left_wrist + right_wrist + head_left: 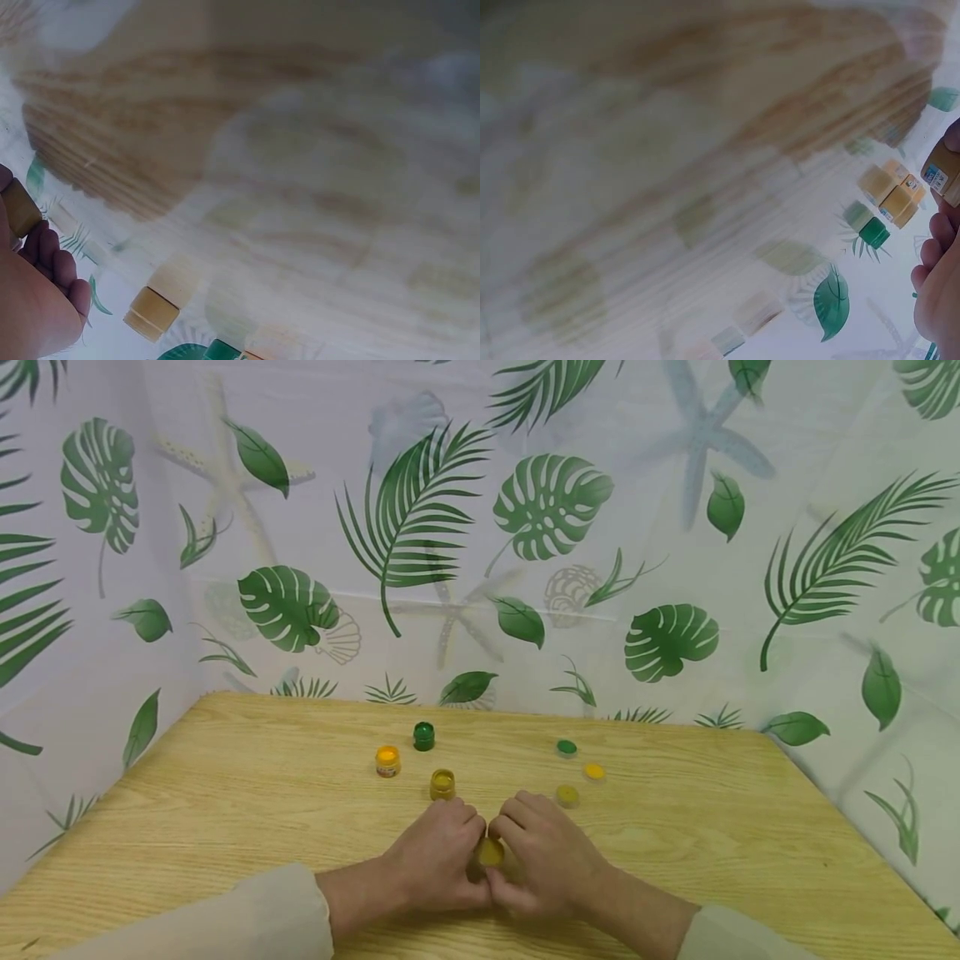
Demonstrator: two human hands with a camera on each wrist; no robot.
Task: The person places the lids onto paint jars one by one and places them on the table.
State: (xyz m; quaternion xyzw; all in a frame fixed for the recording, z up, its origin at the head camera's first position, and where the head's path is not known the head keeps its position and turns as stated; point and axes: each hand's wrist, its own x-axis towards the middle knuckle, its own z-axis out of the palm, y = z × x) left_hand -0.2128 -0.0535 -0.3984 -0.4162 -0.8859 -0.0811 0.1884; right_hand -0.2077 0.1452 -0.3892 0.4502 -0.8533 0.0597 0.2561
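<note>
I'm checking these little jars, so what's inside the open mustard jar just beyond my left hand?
Through its mouth, the mustard jar shows a yellowish filling, seemingly paint. How deep it goes can't be seen: the jar's walls and the filling's surface cover it.

Head camera is looking forward and down from the near side, set back enough to be covering the left hand (438, 860), right hand (547, 860), table (247, 777) and leaf-print backdrop (465, 543). Both wrist cameras are facing the far backdrop from low over the table, pictures lying tilted and roughly upside down; all three are sharing the gripped jar (491, 852) and green jar (423, 737).
</note>
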